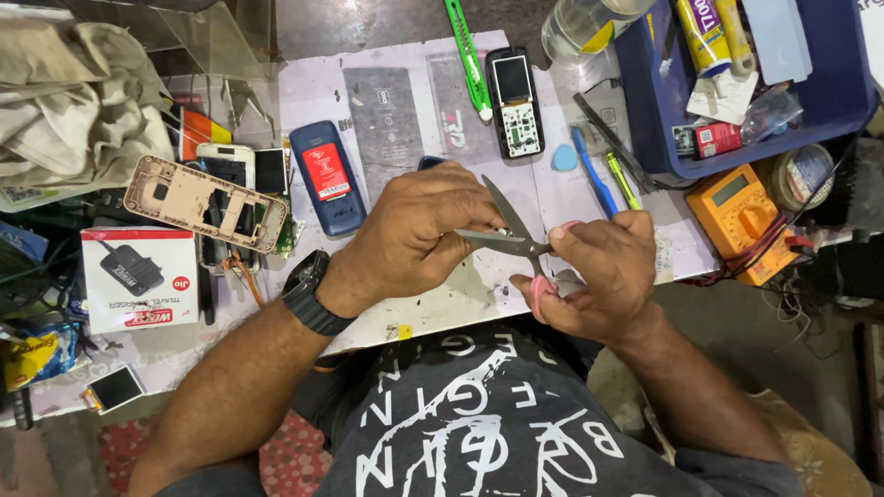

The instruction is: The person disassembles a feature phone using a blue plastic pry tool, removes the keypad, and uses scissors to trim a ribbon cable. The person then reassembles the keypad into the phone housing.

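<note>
My right hand (pixel 600 276) grips a pair of scissors (pixel 512 232) by their pink handles, blades spread open and pointing left. My left hand (pixel 419 230) is closed just in front of the blades, pinching something very small at their tips; what it is stays hidden by the fingers. A black watch sits on my left wrist (pixel 311 299). Both hands hover over the white work board (pixel 405 110), near its front edge.
On the board lie a blue phone back (pixel 327 177), an opened phone with bare circuit board (pixel 515 103), a beige phone frame (pixel 198 202), a green cutter (pixel 467 57) and blue and yellow tools (pixel 603 175). A blue tray (pixel 737 83) and orange multimeter (pixel 741 221) are at right, a charger box (pixel 138 276) at left.
</note>
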